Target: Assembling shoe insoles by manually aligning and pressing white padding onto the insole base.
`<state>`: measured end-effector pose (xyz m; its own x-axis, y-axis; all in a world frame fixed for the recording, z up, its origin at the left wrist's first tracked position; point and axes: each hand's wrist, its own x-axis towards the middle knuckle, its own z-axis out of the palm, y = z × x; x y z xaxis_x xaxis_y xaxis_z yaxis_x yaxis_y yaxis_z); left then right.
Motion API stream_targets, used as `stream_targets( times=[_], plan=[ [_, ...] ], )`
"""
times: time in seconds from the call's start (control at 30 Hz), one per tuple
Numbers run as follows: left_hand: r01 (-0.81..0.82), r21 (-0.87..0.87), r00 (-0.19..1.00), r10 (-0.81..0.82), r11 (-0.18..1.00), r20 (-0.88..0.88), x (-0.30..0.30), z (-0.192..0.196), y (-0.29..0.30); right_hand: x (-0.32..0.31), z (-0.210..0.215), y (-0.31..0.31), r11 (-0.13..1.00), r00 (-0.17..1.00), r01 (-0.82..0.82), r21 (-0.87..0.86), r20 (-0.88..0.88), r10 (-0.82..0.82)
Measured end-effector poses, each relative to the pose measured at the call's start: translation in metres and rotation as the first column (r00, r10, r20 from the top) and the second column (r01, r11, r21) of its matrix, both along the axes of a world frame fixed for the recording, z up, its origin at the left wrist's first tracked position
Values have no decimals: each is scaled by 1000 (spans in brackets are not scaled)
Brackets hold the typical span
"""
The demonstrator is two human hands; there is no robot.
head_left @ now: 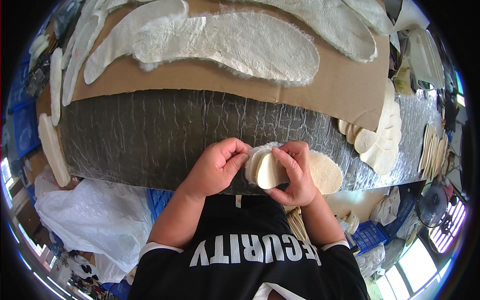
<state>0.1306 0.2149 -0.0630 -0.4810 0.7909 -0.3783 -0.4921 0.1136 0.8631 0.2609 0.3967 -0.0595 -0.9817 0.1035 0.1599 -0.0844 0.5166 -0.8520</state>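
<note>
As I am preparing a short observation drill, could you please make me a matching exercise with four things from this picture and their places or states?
Column one:
1. Cardboard sheet
2. Plastic bag
3. Fan
4. Right hand

Column two:
A. Round and dark, toward the far right
B. Holding cream sole-shaped pieces
C. Brown, lying under large fleecy pieces
D. White and crumpled, at the lower left

Pairs: 1-C, 2-D, 3-A, 4-B.

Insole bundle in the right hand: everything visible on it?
Cream, rounded insoles overlapping in layers: smooth, felt-like faces, with fluffy white fleece edging. Held at the dark tabletop's near edge, right hand gripping, thumb on top. One broad end, faintly marked, sticks out right of that hand. The left hand's pinched fingers meet the fluffy left edge; whether they grip it is unclear.
</note>
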Motion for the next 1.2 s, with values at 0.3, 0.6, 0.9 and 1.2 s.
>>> stream_targets(
  times=[0.3, 0.6, 0.9, 1.2],
  plan=[
    [46, -90, 993, -56, 995, -107, 1, 8, 2, -1, 1, -1, 998, 1000, 4, 56, 1, -4],
    [25, -124, 979, -50, 992, -200, 3, 10, 3, -2, 3, -2, 995, 1000, 6, 101, -5, -5],
    [47, -121, 972, -74, 992, -222, 3, 12, 2, -1, 2, -3, 995, 1000, -3, 100, 2, 3],
    [-7, -79, 968, -13, 997, -251, 8, 11, 4, -1, 1, -3, 996, 1000, -7, 94, 4, 6]
  ],
)
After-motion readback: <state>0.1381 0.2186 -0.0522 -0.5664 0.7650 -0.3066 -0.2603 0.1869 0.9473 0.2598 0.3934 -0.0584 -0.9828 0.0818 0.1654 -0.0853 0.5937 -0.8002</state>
